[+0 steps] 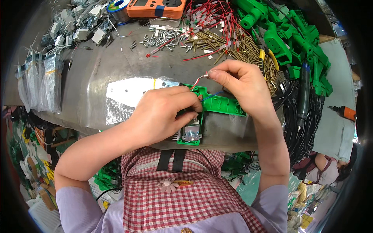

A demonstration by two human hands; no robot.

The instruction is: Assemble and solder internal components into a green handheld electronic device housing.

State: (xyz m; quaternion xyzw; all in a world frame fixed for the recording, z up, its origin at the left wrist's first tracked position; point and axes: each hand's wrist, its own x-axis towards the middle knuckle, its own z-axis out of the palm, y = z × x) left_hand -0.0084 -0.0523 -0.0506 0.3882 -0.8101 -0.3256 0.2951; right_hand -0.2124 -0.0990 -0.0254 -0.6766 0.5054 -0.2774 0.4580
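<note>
Keep left hand (pixel 165 112) clamped on green housing (pixel 217 104) against desk (pixel 128 62); hold red-and-white wire (pixel 199 80) pinched taut in right hand (pixel 237 83), clear of motor (pixel 191 132).

This is a small assembly workshop. The worn metal counter (pixel 116 73) is heaped with identical green plastic housings (pixel 295 35), brass rods (pixel 233 42), loose screws (pixel 167 37) and red wires (pixel 210 15), with an orange multimeter (pixel 155 7) and a solder spool (pixel 118 6) at its far edge. Bagged parts (pixel 42 77) hang at the left, and a power screwdriver (pixel 303 93) dangles at the right.
</note>
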